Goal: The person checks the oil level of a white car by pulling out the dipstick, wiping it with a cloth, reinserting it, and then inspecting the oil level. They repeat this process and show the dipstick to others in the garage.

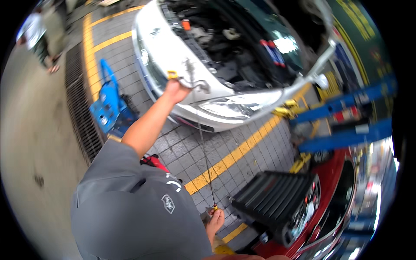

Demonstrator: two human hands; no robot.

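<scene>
My left hand (175, 92) reaches over the front of a white car (160, 47). Its fingers are closed on a yellow handle (172, 75); a curved grey metal-looking piece (200, 86) sticks out beside it, blurred. From near that hand a long thin dark line (208, 169), a cord or rod, runs down across the floor view. Its lower end has a small yellow-and-red tip (215, 207), pinched by my right hand (215, 222) close to my body. Whether the line joins the yellow handle is not clear. Under the raised hood, the engine bay (225, 47) is exposed.
Blue lift arms (342, 104) stand at the right. A blue floor device (107, 106) sits left of the car beside a floor grate (80, 99). A black ribbed cart (273, 195) and a red car (329, 182) are lower right. Another person (34, 34) is far left.
</scene>
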